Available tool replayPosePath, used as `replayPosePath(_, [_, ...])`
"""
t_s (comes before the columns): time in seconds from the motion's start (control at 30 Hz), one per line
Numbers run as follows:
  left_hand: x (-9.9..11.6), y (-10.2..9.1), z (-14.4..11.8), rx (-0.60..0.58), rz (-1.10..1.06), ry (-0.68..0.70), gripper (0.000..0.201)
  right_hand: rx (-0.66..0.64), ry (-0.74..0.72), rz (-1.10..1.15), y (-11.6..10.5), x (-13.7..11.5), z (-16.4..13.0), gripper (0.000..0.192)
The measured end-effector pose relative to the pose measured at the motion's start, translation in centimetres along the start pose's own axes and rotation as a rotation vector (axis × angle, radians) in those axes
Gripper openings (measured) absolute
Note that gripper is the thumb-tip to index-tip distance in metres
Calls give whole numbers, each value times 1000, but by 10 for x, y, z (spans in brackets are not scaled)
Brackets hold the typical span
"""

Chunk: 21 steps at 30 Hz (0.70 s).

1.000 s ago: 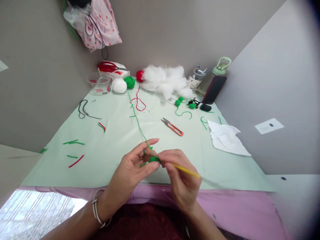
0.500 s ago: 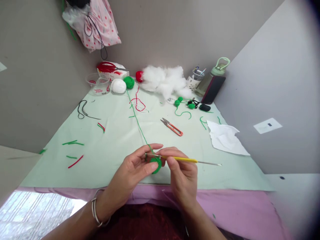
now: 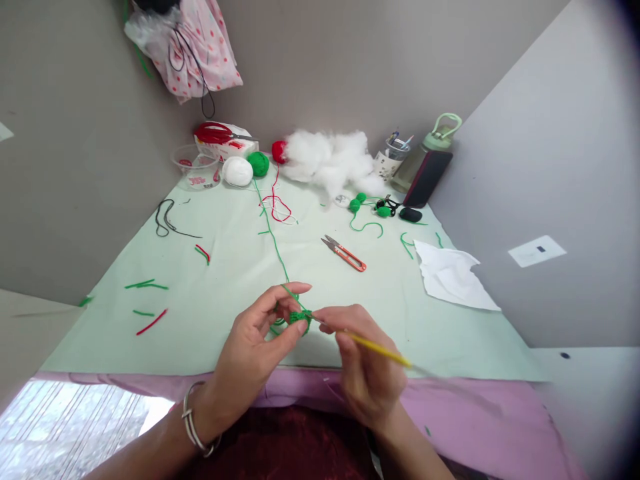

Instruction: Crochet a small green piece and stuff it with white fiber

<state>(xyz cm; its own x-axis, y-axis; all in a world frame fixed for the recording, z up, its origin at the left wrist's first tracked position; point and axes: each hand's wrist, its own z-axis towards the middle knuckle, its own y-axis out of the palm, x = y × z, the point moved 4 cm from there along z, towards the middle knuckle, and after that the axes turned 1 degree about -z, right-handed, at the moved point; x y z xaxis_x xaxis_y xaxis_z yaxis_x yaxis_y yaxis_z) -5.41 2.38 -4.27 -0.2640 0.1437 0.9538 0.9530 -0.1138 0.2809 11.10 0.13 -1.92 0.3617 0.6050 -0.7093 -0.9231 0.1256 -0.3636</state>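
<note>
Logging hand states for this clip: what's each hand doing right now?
Left hand: closed on the green crochet piece, pinched at the fingertips.
Right hand: closed around the yellow-handled crochet hook.

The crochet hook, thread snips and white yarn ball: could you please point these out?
Crochet hook (image 3: 381, 348): head view, on its yellow handle.
Thread snips (image 3: 349, 254): head view, on the orange handle.
White yarn ball (image 3: 237, 172): head view, front middle.
</note>
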Motion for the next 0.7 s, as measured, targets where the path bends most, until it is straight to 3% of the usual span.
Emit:
replayPosePath(0.07, [-2,3,-1,2,-96,-39,40,-52,-148,-172,4,-4,-4,40])
replayPosePath(0.13, [-6,7,0,-55,-264,-164,48,-51,-218,-277,7,-4,-7,45])
replayPosePath(0.2, [-8,10,1,-111,-410,-295,49,13,-179,-222,5,-3,-6,43])
replayPosePath(0.27, [-7,8,4,-123,-469,-347,47,112,-47,-37,0,0,-2,35])
replayPosePath(0.33, [-4,6,6,-113,-450,-307,47,185,103,180,-3,5,3,28])
replayPosePath(0.43, [0,7,6,-130,-385,-216,45,173,223,375,2,11,9,23])
replayPosePath(0.53, [1,9,4,-141,-330,-185,40,141,268,435,7,15,10,21])
replayPosePath(0.7, [0,4,4,-121,-276,-181,42,204,300,500,3,19,7,24])
